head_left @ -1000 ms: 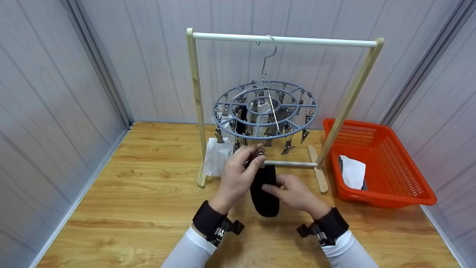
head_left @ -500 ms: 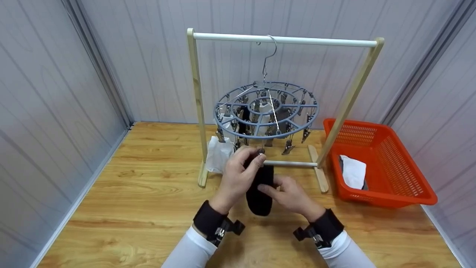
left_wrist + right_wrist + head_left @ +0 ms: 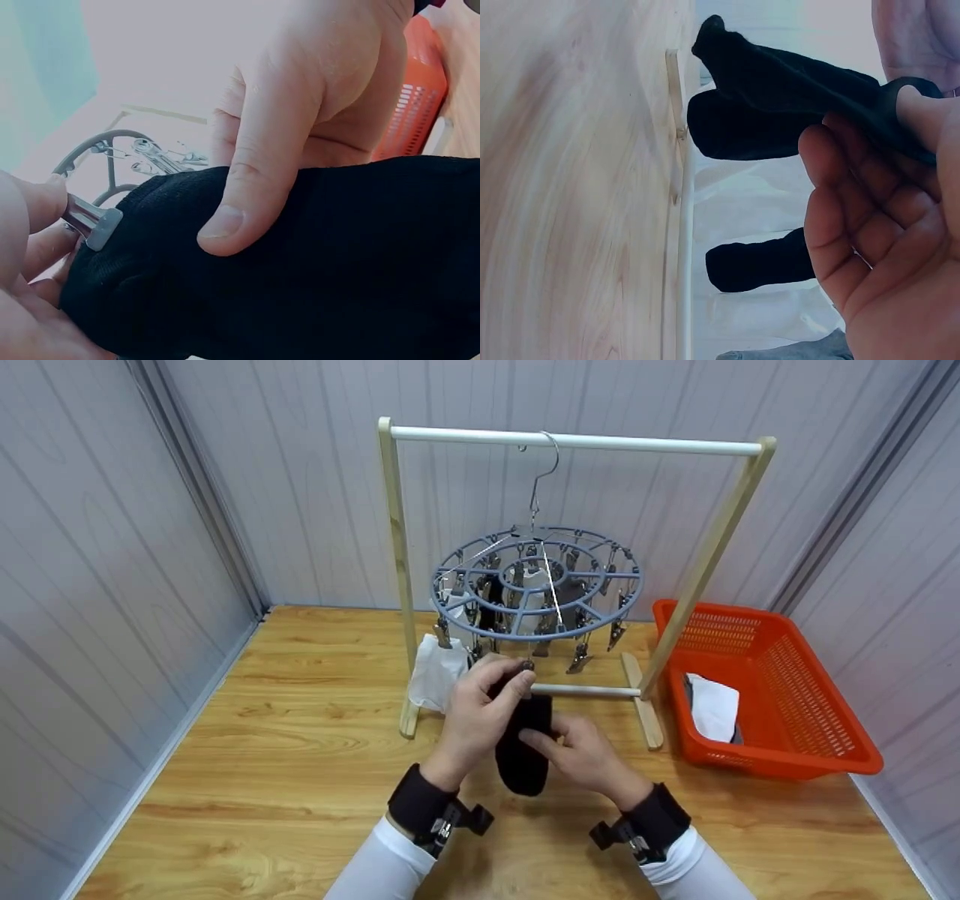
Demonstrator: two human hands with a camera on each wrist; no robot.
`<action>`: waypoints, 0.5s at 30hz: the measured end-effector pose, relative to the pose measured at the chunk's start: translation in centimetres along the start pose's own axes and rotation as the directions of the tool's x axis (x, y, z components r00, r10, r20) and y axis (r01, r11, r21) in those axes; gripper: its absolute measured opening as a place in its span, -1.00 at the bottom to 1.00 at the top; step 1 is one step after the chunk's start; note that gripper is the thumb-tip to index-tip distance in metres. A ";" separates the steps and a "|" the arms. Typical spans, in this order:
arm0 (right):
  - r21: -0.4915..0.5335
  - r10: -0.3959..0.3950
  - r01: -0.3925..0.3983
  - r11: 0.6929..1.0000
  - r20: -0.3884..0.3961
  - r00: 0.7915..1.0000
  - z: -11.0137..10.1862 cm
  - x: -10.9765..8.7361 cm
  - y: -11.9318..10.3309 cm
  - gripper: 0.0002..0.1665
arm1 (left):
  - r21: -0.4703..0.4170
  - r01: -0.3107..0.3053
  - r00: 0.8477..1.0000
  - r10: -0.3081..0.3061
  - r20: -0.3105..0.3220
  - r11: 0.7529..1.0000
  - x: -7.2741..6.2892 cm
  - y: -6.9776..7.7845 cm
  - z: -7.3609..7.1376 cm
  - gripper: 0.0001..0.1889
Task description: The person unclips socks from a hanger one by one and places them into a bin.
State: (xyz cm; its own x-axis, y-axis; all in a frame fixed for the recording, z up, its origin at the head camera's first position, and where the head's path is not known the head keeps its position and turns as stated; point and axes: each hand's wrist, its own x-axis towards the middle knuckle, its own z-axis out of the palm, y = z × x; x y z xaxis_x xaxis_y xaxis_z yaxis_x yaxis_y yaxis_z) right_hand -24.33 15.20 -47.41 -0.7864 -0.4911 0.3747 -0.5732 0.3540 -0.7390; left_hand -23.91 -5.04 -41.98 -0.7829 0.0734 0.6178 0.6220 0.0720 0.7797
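My left hand (image 3: pixel 480 701) pinches a metal clip (image 3: pixel 94 221) that hangs from the front of a round blue-grey drying hanger (image 3: pixel 480 628). In the left wrist view the clip's flat end lies over one edge of a black sock (image 3: pixel 337 247). Below the clip, my right hand (image 3: pixel 589 746) holds the same sock between its thumb, in front, and its fingers, behind. The sock dangles above the table, its lower end pointing down. To the left of my left hand, a white sock (image 3: pixel 437 671) hangs from another clip.
A wooden rack with a white top bar (image 3: pixel 645 442) carries the hanger. More socks hang further back, including a black sock (image 3: pixel 757 262) and a grey one (image 3: pixel 795 349). An orange basket (image 3: pixel 780 766) at the right contains a white sock (image 3: pixel 714 709) and something grey beneath it.
My right hand and the sock's lower end have shifted slightly left. The left hand keeps its place at the clip, while the hanging white sock sways a little.
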 end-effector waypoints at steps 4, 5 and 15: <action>0.004 0.012 -0.012 1.000 0.000 1.000 0.0 0.0 -0.1 -0.79 | -0.035 0.008 1.000 -0.008 -0.002 0.999 0.0 0.0 0.0 -0.86; 0.002 0.017 -0.017 1.000 -0.002 1.000 0.0 0.0 -0.1 -0.79 | -0.039 0.009 1.000 -0.009 -0.004 0.999 0.0 -0.1 -0.1 -0.86; -0.002 -0.012 0.012 1.000 -0.006 1.000 -0.1 0.0 -0.2 -0.81 | -0.068 0.024 0.999 -0.025 -0.024 0.997 -0.2 -0.1 -0.2 -0.85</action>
State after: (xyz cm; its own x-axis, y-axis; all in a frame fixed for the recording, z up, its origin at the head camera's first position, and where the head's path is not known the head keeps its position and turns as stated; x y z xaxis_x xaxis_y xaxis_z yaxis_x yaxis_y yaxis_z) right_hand -24.23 15.26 -47.21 -0.7808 -0.4907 0.3868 -0.5831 0.3497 -0.7333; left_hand -23.86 -5.25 -42.16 -0.7985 0.0480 0.6001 0.6010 0.0061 0.7992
